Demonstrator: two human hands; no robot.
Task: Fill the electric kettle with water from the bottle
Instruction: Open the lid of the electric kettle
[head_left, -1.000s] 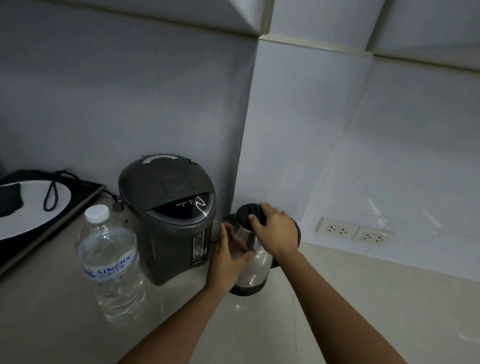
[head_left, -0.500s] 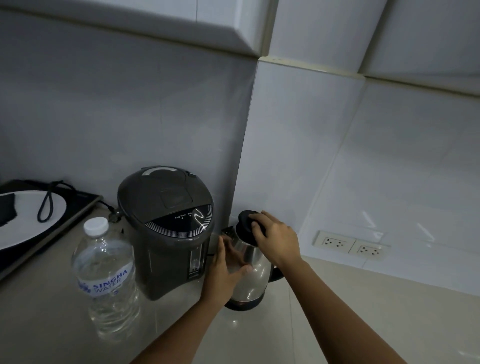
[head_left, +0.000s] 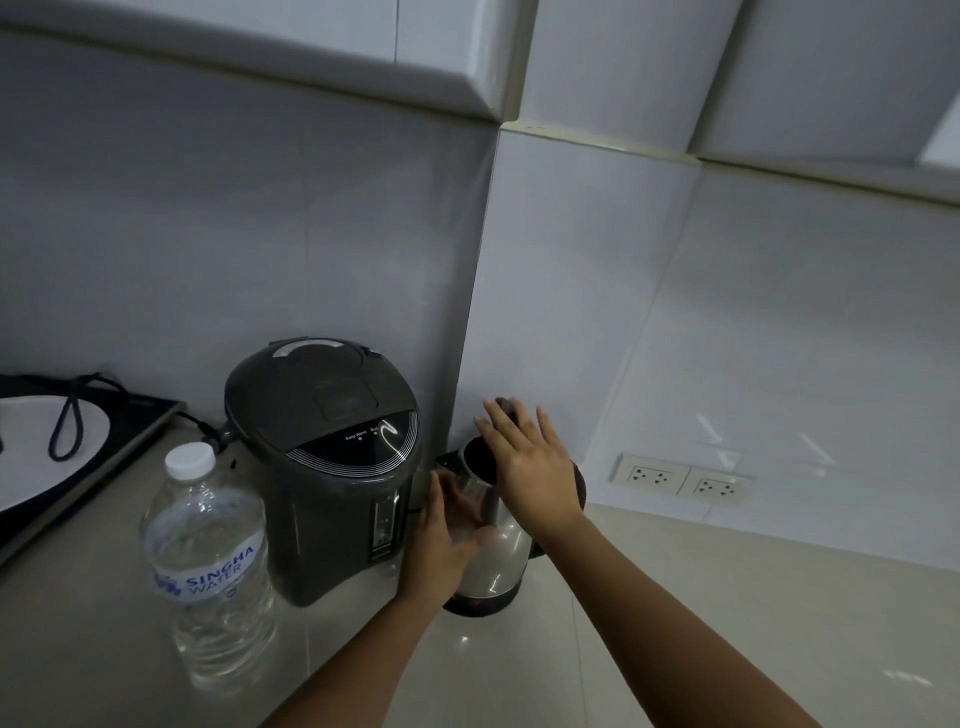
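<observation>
Electric kettle (head_left: 493, 545), upright, lid raised: steadied by the cupped left hand (head_left: 441, 535), right hand (head_left: 530, 462) spread open above its mouth; capped bottle (head_left: 208, 561) stood left of both, nearer the left hand.

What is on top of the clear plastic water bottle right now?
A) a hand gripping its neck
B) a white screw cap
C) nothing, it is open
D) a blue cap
B: the clear plastic water bottle carries a white screw cap, and both hands are over at the steel kettle.
</observation>
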